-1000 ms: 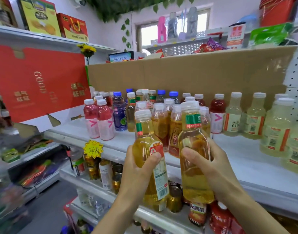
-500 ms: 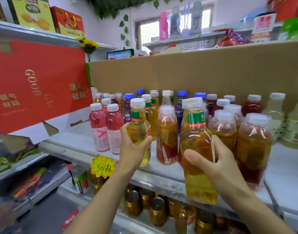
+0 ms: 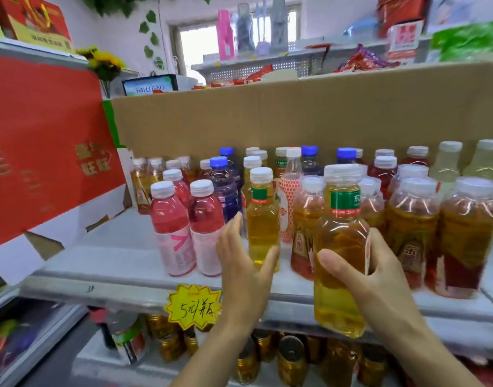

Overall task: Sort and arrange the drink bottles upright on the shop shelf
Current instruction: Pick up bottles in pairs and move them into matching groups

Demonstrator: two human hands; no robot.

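Note:
A yellow tea bottle (image 3: 261,219) with a white cap stands upright on the white shelf (image 3: 114,261), just right of two pink bottles (image 3: 184,227). My left hand (image 3: 244,270) is spread around its base, fingers straight on the left side and thumb across the front. My right hand (image 3: 379,277) grips a second yellow tea bottle (image 3: 341,236) with a green neck label. That bottle is upright in front of the shelf edge, with its bottom below the shelf level. Behind stand several blue-capped purple bottles (image 3: 224,185) and amber tea bottles (image 3: 413,227).
A cardboard wall (image 3: 295,115) backs the shelf and a red gift box (image 3: 44,141) closes its left end. Pale bottles (image 3: 449,163) stand far right. A yellow price tag (image 3: 193,307) hangs on the shelf edge. Gold cans (image 3: 290,356) fill the shelf below.
My left hand set its yellow bottle down beside the pink bottles and its fingers have straightened. My right hand stayed in front of the shelf edge with its bottle.

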